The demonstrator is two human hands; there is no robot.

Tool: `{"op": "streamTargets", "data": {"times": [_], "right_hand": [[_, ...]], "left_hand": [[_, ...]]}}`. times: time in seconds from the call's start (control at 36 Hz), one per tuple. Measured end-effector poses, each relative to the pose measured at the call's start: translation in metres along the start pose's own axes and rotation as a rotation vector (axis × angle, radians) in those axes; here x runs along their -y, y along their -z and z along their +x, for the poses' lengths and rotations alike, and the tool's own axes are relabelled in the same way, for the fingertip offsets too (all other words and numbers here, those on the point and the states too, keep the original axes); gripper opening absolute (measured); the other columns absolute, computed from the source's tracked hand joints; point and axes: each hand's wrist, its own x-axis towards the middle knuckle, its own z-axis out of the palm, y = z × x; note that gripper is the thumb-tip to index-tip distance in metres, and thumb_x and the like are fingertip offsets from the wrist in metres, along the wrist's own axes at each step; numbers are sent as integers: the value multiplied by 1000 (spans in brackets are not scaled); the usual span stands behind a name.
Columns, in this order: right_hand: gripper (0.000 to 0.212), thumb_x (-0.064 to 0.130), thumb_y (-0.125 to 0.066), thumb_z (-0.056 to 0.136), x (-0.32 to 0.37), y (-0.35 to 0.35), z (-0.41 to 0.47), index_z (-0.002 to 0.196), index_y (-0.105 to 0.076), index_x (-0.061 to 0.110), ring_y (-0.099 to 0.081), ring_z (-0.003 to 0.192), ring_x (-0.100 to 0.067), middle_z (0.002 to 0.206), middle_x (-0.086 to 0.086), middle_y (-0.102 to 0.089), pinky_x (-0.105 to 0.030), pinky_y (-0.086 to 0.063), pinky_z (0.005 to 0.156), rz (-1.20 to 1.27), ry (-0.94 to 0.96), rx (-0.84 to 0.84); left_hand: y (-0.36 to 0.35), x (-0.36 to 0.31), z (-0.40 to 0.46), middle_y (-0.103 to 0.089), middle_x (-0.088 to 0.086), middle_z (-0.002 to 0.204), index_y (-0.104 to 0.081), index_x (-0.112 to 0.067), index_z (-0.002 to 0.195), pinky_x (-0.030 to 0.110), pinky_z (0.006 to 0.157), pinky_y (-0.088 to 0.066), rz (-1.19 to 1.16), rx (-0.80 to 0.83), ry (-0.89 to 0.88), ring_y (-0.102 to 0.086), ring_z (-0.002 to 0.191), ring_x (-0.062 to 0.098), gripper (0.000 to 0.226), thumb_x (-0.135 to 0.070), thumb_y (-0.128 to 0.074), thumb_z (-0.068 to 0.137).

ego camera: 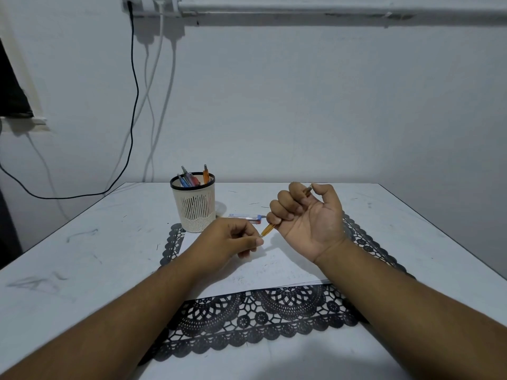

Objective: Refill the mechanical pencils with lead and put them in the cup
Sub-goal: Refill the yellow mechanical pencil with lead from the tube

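My right hand (307, 215), palm up, grips an orange mechanical pencil (267, 229) in its curled fingers; the pencil's cap end sticks out by the thumb and its tip points down-left. My left hand (233, 238) pinches at that tip with thumb and forefinger; whether a lead is between them I cannot tell. A cream slotted cup (194, 212) with a black rim stands behind my left hand and holds several coloured pencils (192, 178). A clear lead case (245, 216) lies on the table between the cup and my right hand.
A white sheet of paper (260, 272) lies on a black lace mat (260, 322) on the white table (82, 256). Cables (134, 105) hang down the wall at the back left. The table's right edge runs diagonally past my right forearm.
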Motion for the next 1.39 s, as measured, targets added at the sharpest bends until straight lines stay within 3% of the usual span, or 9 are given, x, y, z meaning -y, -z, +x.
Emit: {"op": "streamTargets", "data": {"times": [0.36,0.47,0.64,0.83,1.39], "right_hand": [[29,38,-39,84,1,0,-1,64,-26,21,-17,62,-18,63,1,-18,-33,-29,61,-18,12,-3],[31,39,-39,84,1,0,0,60,-33,20,-17,62,-18,63,0,-18,-33,-28,61,4,20,-21],[33,40,-39,85,3,0,0,60,-35,19,-17,62,-18,64,0,-18,-33,-29,60,32,21,-41],[32,39,-39,85,4,0,0,60,-34,19,-18,60,-18,60,1,-24,-32,-29,59,48,20,-55],[32,39,-41,86,4,2,0,62,-34,19,-19,61,-18,62,1,-22,-33,-29,61,45,7,-40]], "left_hand": [[2,1,1,-65,3,67,-70,6,84,16,62,-47,9,2,-14,-56,60,10,11,-2,-72,91],[8,3,3,-69,-2,71,-75,-5,88,19,67,-50,68,43,-27,-61,65,11,3,-5,-73,91],[12,6,5,-72,-3,76,-79,-15,93,19,70,-51,115,52,-60,-63,70,10,8,-8,-75,91],[13,9,7,-71,-3,73,-77,-18,83,19,68,-49,159,32,-80,-63,68,8,11,-10,-76,91],[13,13,8,-72,2,76,-77,-17,84,24,69,-51,153,32,-117,-63,68,10,9,-11,-76,91]]}}
